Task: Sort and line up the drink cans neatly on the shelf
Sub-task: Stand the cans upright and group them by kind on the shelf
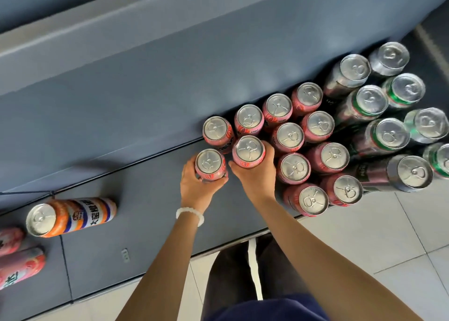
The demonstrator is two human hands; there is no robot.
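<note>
Several pink cans stand upright in rows on the grey shelf [150, 223], seen from above. My left hand [198, 187] grips one pink can [209, 164] at the left end of the block. Right beside it, my right hand [257, 174] is wrapped around another pink can [248, 150]. Both held cans stand upright next to the pink group [294, 167]. To the right of the pink cans, dark and green cans [391, 133] stand in rows.
An orange and white can [73, 216] stands alone at the shelf's left. Two pink cans [17, 264] show at the far left edge. The shelf's grey back wall [145, 77] rises behind. Tiled floor [364, 243] lies below the shelf's front edge.
</note>
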